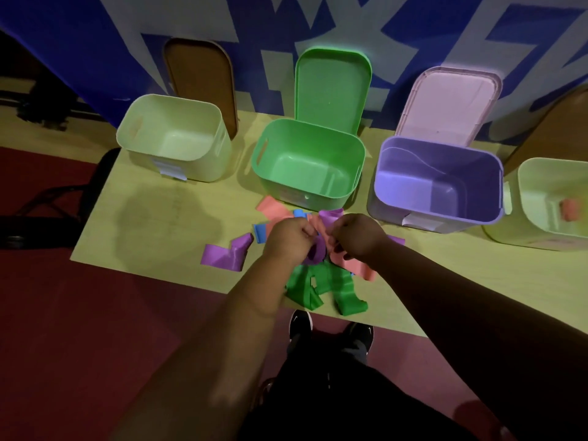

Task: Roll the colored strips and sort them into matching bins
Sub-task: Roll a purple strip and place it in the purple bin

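1. Lettering in large blue strokes fills the pale wall (397, 33) behind the table (152, 224); it is cut off and cannot be read.
2. A white label (171, 171) sits on the front of the pale green bin (171, 135) on the left, and another white label (420, 222) on the front of the purple bin (436, 183). The print on both is too small to read.
3. Each black shoe (300, 324) carries a small white mark, too small to tell the brand.
4. The left pale green bin shows only its bare floor, with a brown lid (200, 81) leaning on the wall behind it.
5. The green bin (305, 160) in the middle also shows a bare floor, and its green lid (332, 87) stands behind it.
6. The purple bin shows a bare floor, with a pink lid (445, 103) propped behind it.
7. A second pale green bin (553, 202) at the far right holds one salmon roll (569, 210).
8. The left hand (289, 240) curls its fingers round a partly rolled purple strip (313, 254), just in front of the green bin.
9. The right hand (356, 235) pinches the same strip from the other side.
10. Loose on the table around the hands lie another purple strip (222, 254), a blue strip (261, 233), salmon strips (273, 208) and green strips (321, 288).
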